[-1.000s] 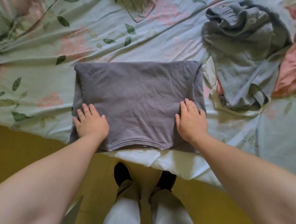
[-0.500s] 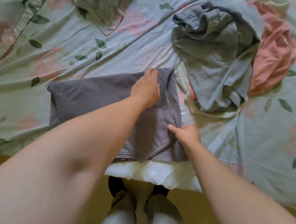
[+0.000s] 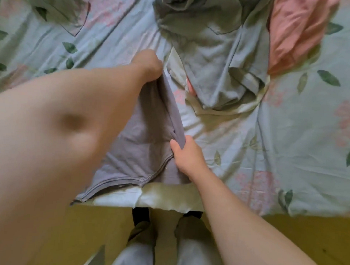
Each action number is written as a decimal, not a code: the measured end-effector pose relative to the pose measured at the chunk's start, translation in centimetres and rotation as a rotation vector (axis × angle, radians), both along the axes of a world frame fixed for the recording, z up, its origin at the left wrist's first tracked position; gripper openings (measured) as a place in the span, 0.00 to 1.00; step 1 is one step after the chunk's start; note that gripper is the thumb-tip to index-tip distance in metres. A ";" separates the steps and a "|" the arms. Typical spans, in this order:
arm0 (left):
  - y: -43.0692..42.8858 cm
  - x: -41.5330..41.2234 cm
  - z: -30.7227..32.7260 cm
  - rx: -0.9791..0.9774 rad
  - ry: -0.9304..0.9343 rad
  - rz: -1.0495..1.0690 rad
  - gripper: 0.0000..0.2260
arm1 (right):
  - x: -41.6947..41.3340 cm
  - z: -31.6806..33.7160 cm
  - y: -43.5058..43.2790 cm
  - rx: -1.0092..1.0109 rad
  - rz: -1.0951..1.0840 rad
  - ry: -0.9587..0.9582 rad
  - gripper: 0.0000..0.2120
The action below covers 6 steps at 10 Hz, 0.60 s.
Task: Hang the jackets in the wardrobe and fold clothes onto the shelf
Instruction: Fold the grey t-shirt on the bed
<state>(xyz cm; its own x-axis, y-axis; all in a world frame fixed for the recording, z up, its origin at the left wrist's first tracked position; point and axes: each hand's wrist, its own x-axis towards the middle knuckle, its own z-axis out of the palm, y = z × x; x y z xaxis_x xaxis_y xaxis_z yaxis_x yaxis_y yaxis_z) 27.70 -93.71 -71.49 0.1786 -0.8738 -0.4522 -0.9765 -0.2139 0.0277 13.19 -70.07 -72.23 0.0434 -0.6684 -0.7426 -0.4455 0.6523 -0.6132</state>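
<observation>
A folded grey-purple shirt [image 3: 141,142] lies at the near edge of the bed. My left hand [image 3: 148,63] reaches across it and grips its far right corner, fingers curled into the cloth; my forearm hides most of the shirt's left part. My right hand [image 3: 186,153] pinches the shirt's near right edge between thumb and fingers. The right side of the shirt is lifted into a ridge between the two hands.
A crumpled grey-blue garment [image 3: 215,43] lies just beyond, over a cream one [image 3: 250,104], with a pink garment [image 3: 297,29] at the far right. The floral bedsheet [image 3: 291,138] covers the bed. Its near edge meets a yellow floor [image 3: 306,240], where my legs stand.
My left hand crossed from the shirt's near left corner to its far right corner and gripped it. My right hand turned from pressing flat to pinching the right edge, which has lifted.
</observation>
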 end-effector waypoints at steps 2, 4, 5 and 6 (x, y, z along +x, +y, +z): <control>-1.1 -1.6 2.4 -0.054 0.175 0.194 0.17 | -1.8 2.9 -1.4 -0.094 0.035 0.012 0.14; -1.5 -5.4 6.9 -0.048 0.412 0.302 0.16 | -5.5 6.5 -2.7 -0.171 0.031 0.128 0.12; -0.7 -5.7 9.2 -0.066 0.376 0.158 0.14 | -5.0 8.2 -2.5 -0.196 0.102 0.150 0.12; -0.4 -3.5 9.5 -0.086 0.459 0.279 0.19 | -2.7 10.5 -1.6 -0.273 0.176 0.164 0.13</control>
